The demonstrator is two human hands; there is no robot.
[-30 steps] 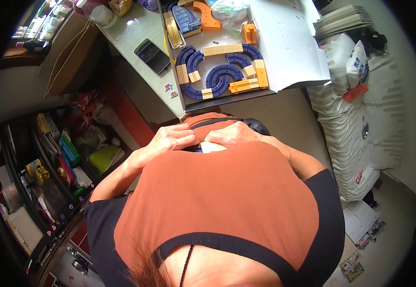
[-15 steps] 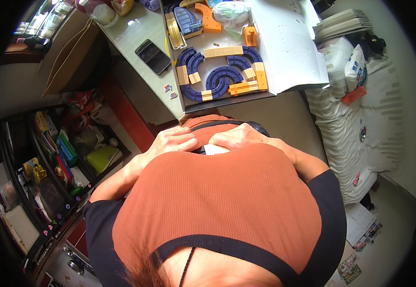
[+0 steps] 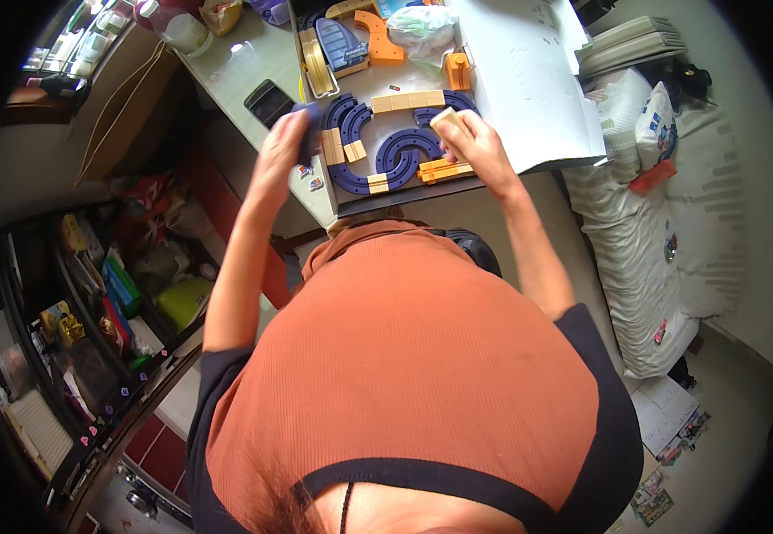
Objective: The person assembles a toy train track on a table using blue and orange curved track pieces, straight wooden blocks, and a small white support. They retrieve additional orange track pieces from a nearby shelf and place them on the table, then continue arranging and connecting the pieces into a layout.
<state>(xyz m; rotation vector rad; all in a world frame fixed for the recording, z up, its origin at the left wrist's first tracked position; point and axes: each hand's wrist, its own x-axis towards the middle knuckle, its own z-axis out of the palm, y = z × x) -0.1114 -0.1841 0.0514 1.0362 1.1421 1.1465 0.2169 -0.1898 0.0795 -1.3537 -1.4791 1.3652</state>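
My left hand point(image 3: 281, 151), raised over the box's left edge, is closed on a dark blue curved piece point(image 3: 309, 133), blurred by motion; it looks like a toy track piece. My right hand point(image 3: 477, 149) pinches a pale wood-coloured block point(image 3: 445, 121) above the right part of the box. Below lies a winding toy track point(image 3: 389, 158) of dark blue curves and pale straight pieces, with an orange slotted piece point(image 3: 444, 170) at its near right. The right hand hides part of that side. All this sits in a shallow white box point(image 3: 538, 98).
Along the box's far side are an orange curved piece point(image 3: 379, 40), a blue plastic piece point(image 3: 342, 44), an orange block point(image 3: 458, 71) and a clear plastic bag point(image 3: 424, 27). A phone point(image 3: 268, 101) lies on the table left of the box. A bed point(image 3: 640, 267) stands to the right.
Both hands were together close to my body; they have moved apart and up to the box. The blue piece and the pale block now show in them.
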